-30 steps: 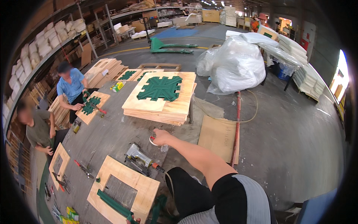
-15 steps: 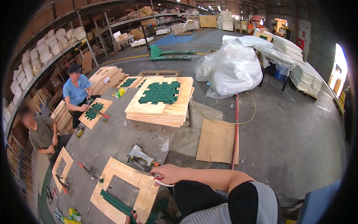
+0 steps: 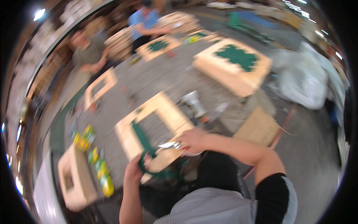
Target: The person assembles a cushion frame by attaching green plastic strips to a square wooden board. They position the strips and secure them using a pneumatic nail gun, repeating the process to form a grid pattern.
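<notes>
Two hands meet at the wooden frame [image 3: 164, 123] on the floor: left hand [image 3: 135, 172] grips the green strap [image 3: 143, 140], right hand [image 3: 194, 141] closes on a shiny tool [image 3: 168, 145]. Fastening seems underway; keeping the strap taut comes next.

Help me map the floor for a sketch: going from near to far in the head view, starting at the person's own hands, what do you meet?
Left hand and right hand → open wooden frame → nail gun → stacked boards with a green piece on top → co-worker in a blue shirt.
</notes>
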`<state>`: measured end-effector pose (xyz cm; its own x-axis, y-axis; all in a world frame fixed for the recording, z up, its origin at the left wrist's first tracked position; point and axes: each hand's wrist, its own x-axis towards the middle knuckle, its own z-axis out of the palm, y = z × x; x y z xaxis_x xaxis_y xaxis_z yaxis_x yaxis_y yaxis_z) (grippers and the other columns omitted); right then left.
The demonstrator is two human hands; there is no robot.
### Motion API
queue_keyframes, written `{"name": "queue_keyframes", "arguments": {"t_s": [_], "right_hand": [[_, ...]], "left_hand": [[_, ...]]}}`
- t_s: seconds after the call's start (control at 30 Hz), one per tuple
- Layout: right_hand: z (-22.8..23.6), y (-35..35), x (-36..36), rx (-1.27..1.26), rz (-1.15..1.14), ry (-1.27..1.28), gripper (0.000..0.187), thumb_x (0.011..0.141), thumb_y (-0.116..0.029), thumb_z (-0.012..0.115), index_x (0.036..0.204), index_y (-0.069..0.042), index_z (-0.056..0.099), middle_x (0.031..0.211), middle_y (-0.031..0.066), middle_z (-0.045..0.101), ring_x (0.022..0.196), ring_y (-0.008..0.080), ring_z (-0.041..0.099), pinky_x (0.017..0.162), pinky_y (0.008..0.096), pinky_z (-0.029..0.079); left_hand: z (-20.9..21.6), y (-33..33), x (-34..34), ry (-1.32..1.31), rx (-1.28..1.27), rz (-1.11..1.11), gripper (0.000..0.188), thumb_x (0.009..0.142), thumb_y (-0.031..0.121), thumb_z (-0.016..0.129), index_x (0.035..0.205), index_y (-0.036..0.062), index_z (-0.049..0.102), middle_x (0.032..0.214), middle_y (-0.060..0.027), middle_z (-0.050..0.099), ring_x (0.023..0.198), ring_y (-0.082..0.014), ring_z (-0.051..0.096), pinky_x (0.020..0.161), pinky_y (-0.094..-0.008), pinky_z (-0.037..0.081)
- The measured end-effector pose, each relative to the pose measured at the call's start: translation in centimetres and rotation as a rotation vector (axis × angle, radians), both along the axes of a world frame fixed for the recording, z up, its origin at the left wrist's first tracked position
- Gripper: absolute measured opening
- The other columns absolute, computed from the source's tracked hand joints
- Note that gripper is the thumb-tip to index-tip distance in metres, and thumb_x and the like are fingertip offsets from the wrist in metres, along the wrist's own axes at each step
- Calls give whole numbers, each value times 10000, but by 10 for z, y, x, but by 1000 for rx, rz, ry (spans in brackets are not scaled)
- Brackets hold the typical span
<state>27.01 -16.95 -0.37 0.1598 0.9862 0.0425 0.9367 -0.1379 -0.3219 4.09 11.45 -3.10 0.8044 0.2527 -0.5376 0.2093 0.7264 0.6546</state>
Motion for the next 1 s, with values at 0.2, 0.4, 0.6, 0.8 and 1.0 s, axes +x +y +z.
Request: {"name": "queue_keyframes", "arguments": {"t_s": [0.2, 0.4, 0.6, 0.8, 1.0], "right_hand": [[2, 24, -5, -119, -5, -20, 614, 818, -557, 766, 1226, -119, 630, 1079, 149, 684, 1063, 357, 665, 904, 469, 519], [-10, 52, -5, -148, 65, -59, 464, 862, -417, 738, 1174, -101, 604, 1041, 174, 661, 1032, 372, 661, 898, 486, 509], [-17, 87, -10, -165, 187, -87, 436, 857, -390, 746, 1142, -94, 599, 1026, 174, 657, 1007, 376, 668, 860, 494, 520], [-12, 99, -2, -239, 283, -34, 467, 841, -453, 766, 1123, -114, 611, 994, 144, 668, 972, 368, 681, 823, 500, 533], [-18, 104, -2, -165, 322, -47, 453, 844, -476, 758, 1095, -124, 625, 932, 138, 683, 948, 359, 691, 788, 492, 539]], "left_hand": [[21, 10, 16, 49, 45, -62, 383, 1095, 259, 464, 1272, -57, 590, 911, -96, 725, 700, -212, 669, 700, -377, 576], [30, -2, 19, 59, 78, -40, 376, 1088, 256, 484, 1267, -57, 588, 889, -93, 740, 672, -218, 685, 685, -383, 572], [37, -9, 17, 75, 86, -41, 370, 1085, 244, 484, 1261, -63, 592, 893, -106, 743, 670, -225, 694, 670, -380, 587], [34, -8, 7, 65, 100, -18, 364, 1082, 245, 484, 1244, -57, 608, 889, -103, 743, 667, -234, 698, 652, -374, 596], [34, -10, 6, 40, 115, -45, 356, 1074, 235, 478, 1224, -55, 620, 891, -107, 735, 664, -233, 692, 643, -375, 599]]}}
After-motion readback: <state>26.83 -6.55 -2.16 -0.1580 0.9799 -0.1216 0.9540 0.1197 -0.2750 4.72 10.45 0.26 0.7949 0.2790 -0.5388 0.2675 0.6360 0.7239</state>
